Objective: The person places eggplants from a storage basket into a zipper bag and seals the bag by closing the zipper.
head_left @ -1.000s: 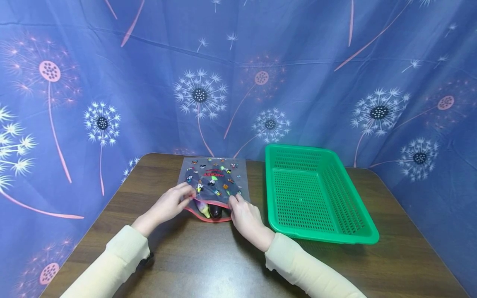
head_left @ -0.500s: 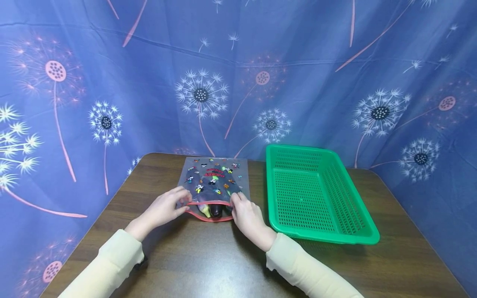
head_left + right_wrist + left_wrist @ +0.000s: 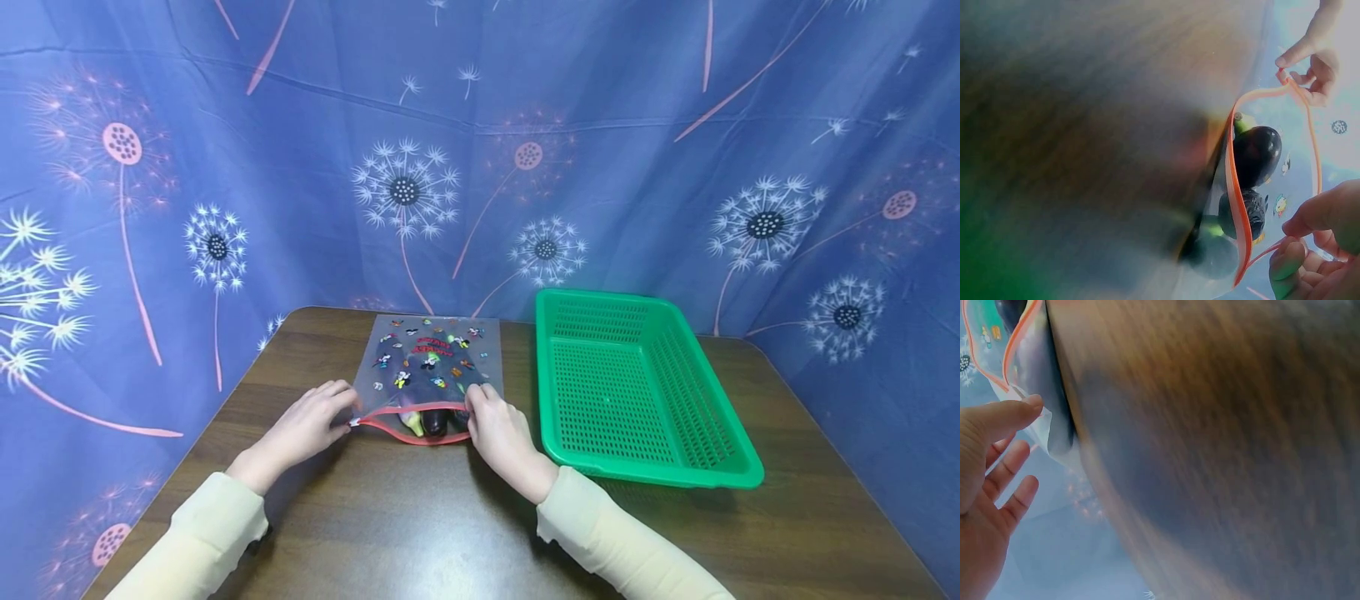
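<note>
A see-through zip bag (image 3: 369,371) with cartoon prints lies on the table, its red-edged mouth gaping toward me. Inside show a dark eggplant (image 3: 434,423) and a purple one with a green stem end (image 3: 412,422). The right wrist view also shows a wrinkled dark vegetable (image 3: 1254,212) beside the glossy eggplant. My left hand (image 3: 300,425) pinches the mouth's left corner, by the small pale slider (image 3: 355,422), thumb over the film in the left wrist view. At the mouth's right side, my right hand (image 3: 502,429) pinches the red zip edge between thumb and finger.
A green perforated plastic basket (image 3: 651,477) stands right of the bag, close to my right forearm. Behind the wooden table (image 3: 405,517) hangs a blue cloth (image 3: 480,167) with dandelion prints.
My left hand has slid left along the bag's mouth to its corner, uncovering the slider and the left stretch of red zip. My right hand stays nearly still at the right side.
</note>
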A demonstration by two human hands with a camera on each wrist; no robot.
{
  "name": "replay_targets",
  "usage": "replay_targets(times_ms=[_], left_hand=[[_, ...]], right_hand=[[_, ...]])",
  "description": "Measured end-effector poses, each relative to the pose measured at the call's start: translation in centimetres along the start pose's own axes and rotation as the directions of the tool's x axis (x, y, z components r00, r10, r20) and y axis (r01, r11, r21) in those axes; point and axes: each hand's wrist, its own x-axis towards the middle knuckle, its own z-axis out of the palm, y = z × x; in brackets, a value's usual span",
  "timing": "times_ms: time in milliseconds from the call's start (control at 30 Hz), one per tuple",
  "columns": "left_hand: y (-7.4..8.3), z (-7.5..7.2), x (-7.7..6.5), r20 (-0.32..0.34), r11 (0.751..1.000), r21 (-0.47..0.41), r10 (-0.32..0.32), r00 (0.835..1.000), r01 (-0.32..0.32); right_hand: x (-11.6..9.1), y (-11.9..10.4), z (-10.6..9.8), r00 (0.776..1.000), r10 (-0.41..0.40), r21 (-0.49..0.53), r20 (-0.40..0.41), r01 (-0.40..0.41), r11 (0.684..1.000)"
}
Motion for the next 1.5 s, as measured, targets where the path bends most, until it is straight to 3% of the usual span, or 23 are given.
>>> replay_targets(times_ms=[367,767,1033,1200,1500], left_hand=[[-0.8,-0.1,-0.1,-0.109,0.998,0.061,-0.004,0.994,0.010],[-0.5,-1.3,0.7,-0.207,0.998,0.057,0.022,0.978,-0.011],[-0.1,-2.3,1.6,-0.261,0.999,0.033,0.015,0.965,-0.006],[0.2,-2.9,2.4,-0.294,0.999,-0.030,0.008,0.956,-0.017],[1.1,-3.9,4.0,-0.317,0.994,-0.102,0.013,0.948,-0.048]], right_hand=[[0.0,-0.8,-1.4,0.997,-0.028,-0.010,-0.075,0.027,1.000],[0.8,-2.4,-4.3,0.988,-0.109,-0.161,-0.111,0.090,0.983],[2.0,-2.1,-6.2,0.992,-0.113,-0.196,-0.064,0.098,0.976],[2.7,-1.6,-7.0,0.995,-0.094,-0.223,-0.020,0.088,0.971],[3.1,-0.7,-7.6,0.998,-0.064,-0.231,0.029,0.069,0.971]])
